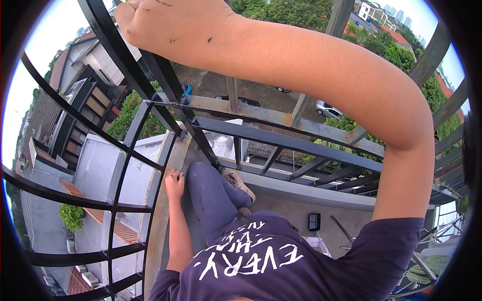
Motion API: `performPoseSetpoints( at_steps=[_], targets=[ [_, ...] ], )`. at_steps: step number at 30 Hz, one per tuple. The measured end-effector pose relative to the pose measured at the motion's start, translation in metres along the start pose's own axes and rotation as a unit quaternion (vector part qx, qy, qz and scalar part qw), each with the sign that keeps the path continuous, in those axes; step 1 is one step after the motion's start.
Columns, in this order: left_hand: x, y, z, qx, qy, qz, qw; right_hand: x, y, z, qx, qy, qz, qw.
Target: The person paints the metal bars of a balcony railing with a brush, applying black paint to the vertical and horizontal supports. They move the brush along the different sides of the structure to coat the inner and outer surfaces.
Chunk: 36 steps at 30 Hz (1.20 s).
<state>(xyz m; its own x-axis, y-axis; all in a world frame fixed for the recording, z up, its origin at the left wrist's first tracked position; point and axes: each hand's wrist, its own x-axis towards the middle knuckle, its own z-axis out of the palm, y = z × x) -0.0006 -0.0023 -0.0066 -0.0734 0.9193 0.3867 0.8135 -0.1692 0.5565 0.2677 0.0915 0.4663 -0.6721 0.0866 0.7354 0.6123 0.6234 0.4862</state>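
My right hand [143, 22] is raised at the upper left beside a black metal bar [113, 45]. Its fingers are curled closed, and the top of the hand is partly cut off by the frame, so what it grips is hidden. Dark specks mark its wrist. Down on the concrete ledge [173, 145], beside my bent knee, my left hand [174, 183] rests with its fingers curled; whether anything is in them cannot be made out. Glossy black coats the curved railing [114, 205] on the left, while a crossbar [261, 114] near the middle shows bare grey and rusty patches.
A lower black railing [291, 140] runs along the balcony floor [286, 203]. On that floor lie a small black tray [314, 221] and a thin rod [341, 228]. Beyond the bars there is a drop to walls, roofs and a parked car [329, 109].
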Motion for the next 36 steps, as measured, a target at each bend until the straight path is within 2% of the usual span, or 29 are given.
performPoseSetpoints(
  at_steps=[4,7,11,12,15,19,20,23,24,25,27,28,31,33,35,36],
  targets=[
    [0.0,0.0,0.0,-0.002,-0.007,-0.019,1.0,-0.013,-0.015,0.0,0.035,-0.01,-0.01,0.999],
    [0.0,-0.001,0.0,0.003,-0.008,-0.02,1.0,-0.029,-0.03,-0.016,-0.045,-0.057,-0.033,0.997],
    [-0.004,0.0,0.0,-0.003,0.002,-0.015,1.0,-0.043,-0.048,-0.018,-0.068,-0.008,-0.09,0.994],
    [-0.003,-0.002,0.001,0.003,0.001,-0.016,1.0,-0.043,-0.053,-0.018,-0.029,0.042,-0.083,0.995],
    [-0.006,-0.003,0.0,0.007,-0.006,-0.025,1.0,-0.028,-0.051,-0.018,-0.054,0.11,-0.083,0.989],
    [-0.004,0.001,-0.004,0.003,-0.001,-0.026,1.0,0.012,-0.014,-0.019,-0.152,0.237,-0.13,0.951],
    [-0.004,0.0,-0.003,0.005,-0.006,-0.028,1.0,0.02,-0.01,-0.027,-0.177,0.204,-0.066,0.961],
    [-0.006,-0.004,0.0,-0.009,0.007,-0.025,1.0,0.066,0.028,-0.032,-0.06,0.254,0.043,0.964],
    [-0.006,-0.007,0.001,-0.017,0.011,-0.022,1.0,0.08,0.037,-0.035,0.01,0.305,0.101,0.947],
    [-0.006,-0.005,-0.002,0.003,-0.023,-0.058,0.998,0.094,0.046,-0.04,0.083,0.35,0.155,0.92],
    [-0.008,-0.023,0.01,0.004,-0.049,-0.098,0.994,0.116,0.055,-0.074,0.191,0.32,0.275,0.887],
    [-0.01,-0.023,0.011,0.001,-0.017,-0.072,0.997,0.127,0.07,-0.067,0.24,0.319,0.288,0.871],
    [-0.008,-0.016,0.004,0.01,-0.03,-0.051,0.998,0.161,0.091,-0.06,0.346,0.319,0.327,0.82],
    [-0.009,-0.018,0.007,-0.007,-0.004,-0.035,0.999,0.18,0.097,-0.058,0.389,0.323,0.346,0.79],
    [-0.01,-0.018,0.006,-0.009,0.001,-0.029,1.0,0.207,0.115,-0.038,0.219,0.373,0.355,0.829],
    [-0.01,-0.017,0.004,-0.004,-0.005,-0.031,1.0,0.217,0.122,-0.034,0.231,0.386,0.352,0.821]
  ],
)
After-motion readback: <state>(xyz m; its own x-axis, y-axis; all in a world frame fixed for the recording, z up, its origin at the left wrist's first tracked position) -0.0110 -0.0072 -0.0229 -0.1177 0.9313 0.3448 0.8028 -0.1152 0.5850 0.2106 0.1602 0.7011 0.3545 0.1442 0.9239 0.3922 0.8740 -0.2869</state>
